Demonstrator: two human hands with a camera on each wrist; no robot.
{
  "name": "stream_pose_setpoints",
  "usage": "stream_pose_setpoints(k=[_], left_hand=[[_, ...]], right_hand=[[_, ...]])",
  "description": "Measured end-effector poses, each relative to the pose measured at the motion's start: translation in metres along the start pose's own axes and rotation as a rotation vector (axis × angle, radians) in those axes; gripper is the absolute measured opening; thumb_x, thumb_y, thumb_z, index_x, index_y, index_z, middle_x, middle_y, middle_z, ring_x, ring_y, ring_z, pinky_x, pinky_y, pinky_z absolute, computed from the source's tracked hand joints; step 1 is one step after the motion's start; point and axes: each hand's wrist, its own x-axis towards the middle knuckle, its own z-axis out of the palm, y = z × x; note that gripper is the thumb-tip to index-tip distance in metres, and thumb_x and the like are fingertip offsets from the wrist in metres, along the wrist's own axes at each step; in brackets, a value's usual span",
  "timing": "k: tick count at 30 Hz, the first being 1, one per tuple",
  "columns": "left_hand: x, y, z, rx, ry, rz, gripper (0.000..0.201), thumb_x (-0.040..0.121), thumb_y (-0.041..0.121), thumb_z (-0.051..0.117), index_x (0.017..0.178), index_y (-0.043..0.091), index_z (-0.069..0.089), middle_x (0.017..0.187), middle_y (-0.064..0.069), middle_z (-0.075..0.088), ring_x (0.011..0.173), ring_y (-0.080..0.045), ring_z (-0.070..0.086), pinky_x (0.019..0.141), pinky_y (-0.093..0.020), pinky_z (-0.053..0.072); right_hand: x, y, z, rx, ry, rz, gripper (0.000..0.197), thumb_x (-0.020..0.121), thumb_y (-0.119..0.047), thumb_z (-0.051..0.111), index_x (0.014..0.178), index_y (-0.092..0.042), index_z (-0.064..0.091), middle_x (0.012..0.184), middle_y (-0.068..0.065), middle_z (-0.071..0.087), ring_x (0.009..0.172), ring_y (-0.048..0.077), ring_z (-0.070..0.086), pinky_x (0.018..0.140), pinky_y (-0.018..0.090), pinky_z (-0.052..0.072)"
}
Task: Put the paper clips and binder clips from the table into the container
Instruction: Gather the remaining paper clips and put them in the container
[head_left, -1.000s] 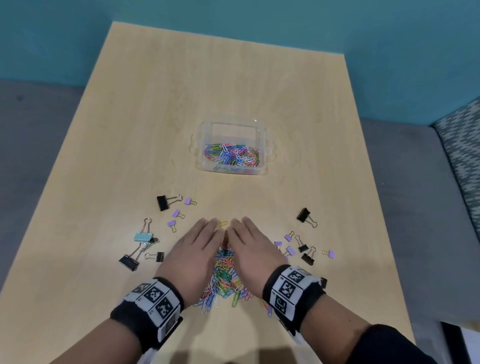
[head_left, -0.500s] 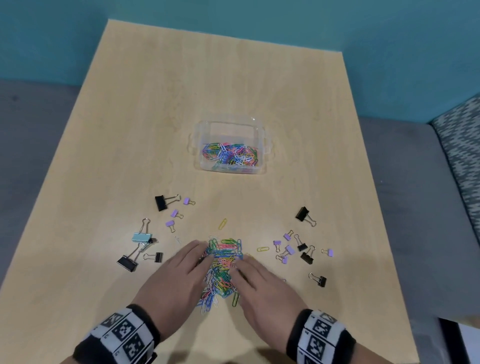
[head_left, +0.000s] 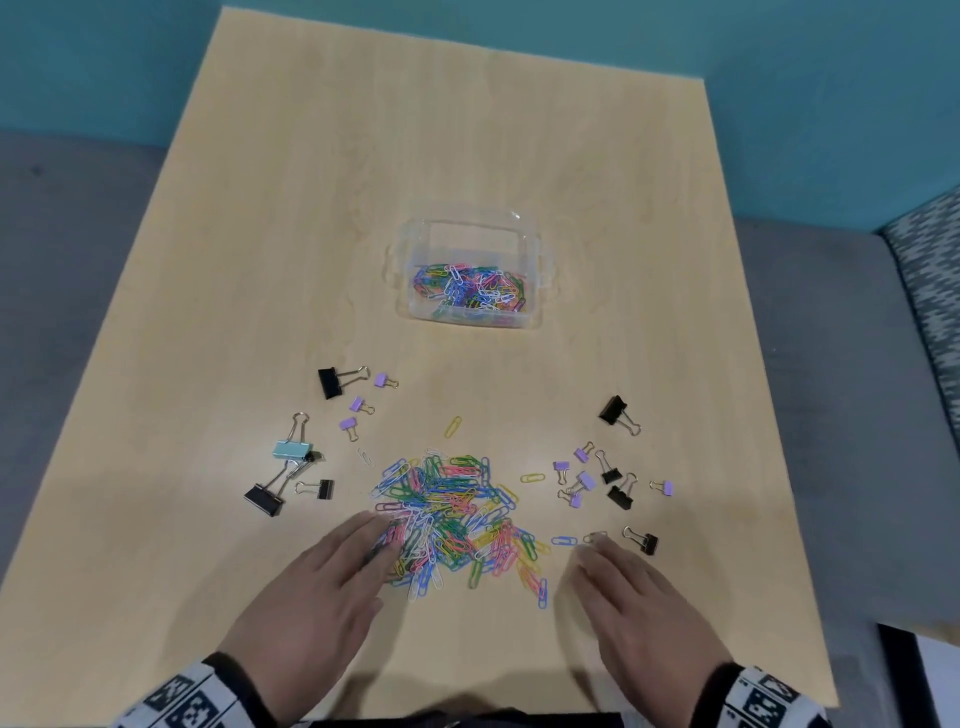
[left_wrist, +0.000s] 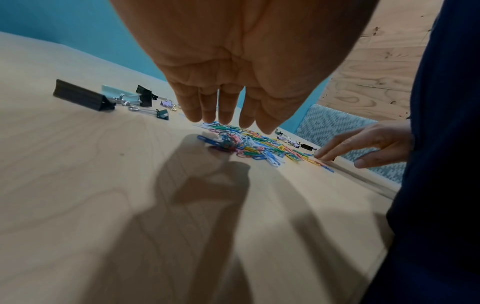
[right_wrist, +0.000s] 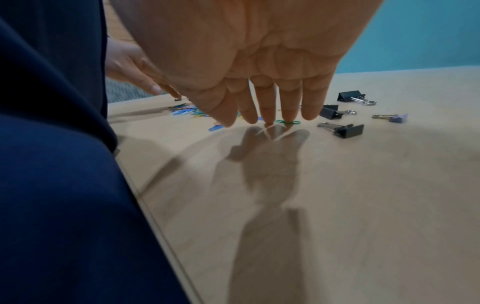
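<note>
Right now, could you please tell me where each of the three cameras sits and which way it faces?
Head: worn high, looking forward and down at the light wooden table, the clear plastic container and the heap of coloured paper clips; both hands and patterned wristbands show.
Left wrist: low, along the open left hand toward the heap; dark sleeve at right.
Right wrist: low, along the open right hand toward black binder clips; dark sleeve at left.
Shared: each wrist view also catches the other hand.

multicoloured paper clips (head_left: 449, 514); clear container (head_left: 470, 228); teal wall (head_left: 779, 47)
</note>
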Motion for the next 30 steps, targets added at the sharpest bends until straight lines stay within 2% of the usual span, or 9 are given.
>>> stream_pose_setpoints(k=[3, 6, 9, 13, 15, 18, 22, 26, 30], left_hand=[[-0.002, 0.003, 0.002, 0.006, -0.017, 0.002, 0.044, 0.087, 0.027, 0.044, 0.124, 0.007, 0.058, 0.136, -0.016, 0.05, 0.132, -0.031, 0.042, 0.101, -0.038, 0.033], [-0.004, 0.004, 0.003, -0.003, -0.016, -0.003, 0.043, 0.087, 0.028, 0.044, 0.123, 0.007, 0.058, 0.135, -0.015, 0.05, 0.131, -0.031, 0.043, 0.102, -0.038, 0.034], [-0.008, 0.005, 0.007, -0.02, -0.022, -0.014, 0.045, 0.087, 0.028, 0.045, 0.125, 0.008, 0.057, 0.139, -0.014, 0.048, 0.133, -0.03, 0.041, 0.102, -0.038, 0.033], [-0.01, 0.006, 0.008, -0.043, -0.022, -0.026, 0.043, 0.09, 0.028, 0.041, 0.125, 0.008, 0.057, 0.138, -0.013, 0.049, 0.131, -0.03, 0.044, 0.101, -0.037, 0.034], [-0.008, 0.007, 0.008, -0.049, -0.023, -0.032, 0.043, 0.09, 0.028, 0.041, 0.126, 0.009, 0.055, 0.138, -0.013, 0.049, 0.131, -0.03, 0.043, 0.101, -0.038, 0.034], [-0.003, 0.01, 0.007, -0.052, -0.023, -0.021, 0.044, 0.086, 0.026, 0.045, 0.125, 0.008, 0.056, 0.136, -0.014, 0.05, 0.13, -0.032, 0.044, 0.102, -0.038, 0.033], [0.001, 0.012, 0.005, -0.087, -0.008, -0.146, 0.044, 0.088, 0.026, 0.041, 0.126, 0.009, 0.056, 0.134, -0.013, 0.05, 0.125, -0.033, 0.046, 0.101, -0.038, 0.036], [0.013, 0.013, 0.008, -0.089, -0.075, -0.167, 0.04, 0.094, 0.034, 0.034, 0.125, 0.013, 0.049, 0.136, -0.011, 0.048, 0.126, -0.032, 0.041, 0.098, -0.04, 0.042], [0.038, 0.018, -0.001, -0.141, -0.077, -0.302, 0.077, 0.073, 0.05, 0.06, 0.139, 0.016, 0.04, 0.14, -0.011, 0.043, 0.115, -0.031, 0.043, 0.089, -0.04, 0.051]], right_hand=[[0.002, -0.009, 0.002, -0.02, 0.034, -0.124, 0.047, 0.077, -0.007, 0.039, 0.115, -0.008, 0.067, 0.121, 0.008, 0.064, 0.12, 0.029, 0.055, 0.099, 0.04, 0.046], [-0.002, -0.015, 0.008, -0.058, 0.039, -0.246, 0.048, 0.095, -0.01, 0.022, 0.116, -0.01, 0.066, 0.123, 0.007, 0.063, 0.121, 0.028, 0.054, 0.102, 0.039, 0.035], [-0.006, -0.013, 0.011, -0.03, 0.057, -0.115, 0.041, 0.084, -0.01, 0.038, 0.12, -0.008, 0.059, 0.129, 0.012, 0.058, 0.126, 0.032, 0.045, 0.102, 0.043, 0.033], [-0.004, -0.011, 0.011, -0.006, -0.006, 0.16, 0.063, 0.065, -0.009, 0.063, 0.126, -0.007, 0.049, 0.138, 0.021, 0.049, 0.132, 0.038, 0.037, 0.104, 0.046, 0.03], [0.002, -0.015, 0.01, 0.03, -0.039, 0.14, 0.062, 0.067, -0.015, 0.064, 0.127, -0.008, 0.05, 0.139, 0.02, 0.048, 0.133, 0.036, 0.037, 0.105, 0.044, 0.029], [0.014, -0.026, 0.008, 0.058, -0.076, -0.022, 0.059, 0.074, -0.03, 0.047, 0.129, -0.008, 0.051, 0.138, 0.016, 0.051, 0.131, 0.033, 0.046, 0.107, 0.041, 0.039], [0.025, -0.032, 0.008, 0.117, -0.081, 0.084, 0.06, 0.075, -0.03, 0.046, 0.131, -0.009, 0.047, 0.137, 0.016, 0.052, 0.131, 0.033, 0.041, 0.101, 0.043, 0.045], [0.041, -0.04, 0.007, 0.139, -0.104, -0.058, 0.064, 0.077, -0.03, 0.051, 0.137, -0.008, 0.046, 0.14, 0.016, 0.049, 0.13, 0.035, 0.045, 0.1, 0.045, 0.045], [0.064, -0.043, -0.011, 0.17, -0.089, 0.087, 0.08, 0.074, -0.044, 0.065, 0.143, -0.016, 0.036, 0.143, 0.009, 0.041, 0.117, 0.03, 0.048, 0.09, 0.042, 0.049]])
